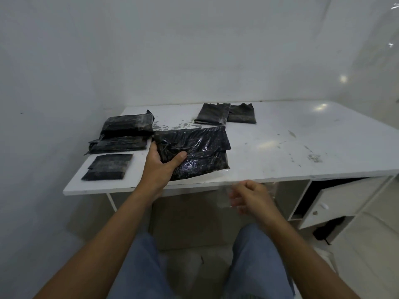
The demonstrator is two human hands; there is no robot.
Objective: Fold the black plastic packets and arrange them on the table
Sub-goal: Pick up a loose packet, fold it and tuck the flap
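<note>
The big glossy packet (200, 152) lies flat on the table (302, 137), right at its near edge, and the left hand (160, 167) holds it by its left end: thumb pressed on top, fingers curled round the edge and out of sight beneath. Its long axis runs crosswise, from that hand out to the right, roughly along the table edge. The near right corner sits almost at the lip, and the far edge is tilted a little away. A flap seems to lie over its far half, so a first fold may be in, but the glare on the plastic makes that hard to be sure of. I'd judge the work somewhere past the middle. Just left of the gripping hand a small folded packet (108, 167) lies squared up. Beyond it is a stack (127, 132) of bulkier ones that look unfolded or only roughly doubled. Ahead of the hand and to the right, a pair (226, 114) of flat folded ones lie side by side, touching. So three look finished, one is in hand, and the stack is left. The right hand (250, 197) hangs below the table edge, blurred. It may be pinching a bit of clear film (224, 198), though I cannot tell whether it holds anything.
</note>
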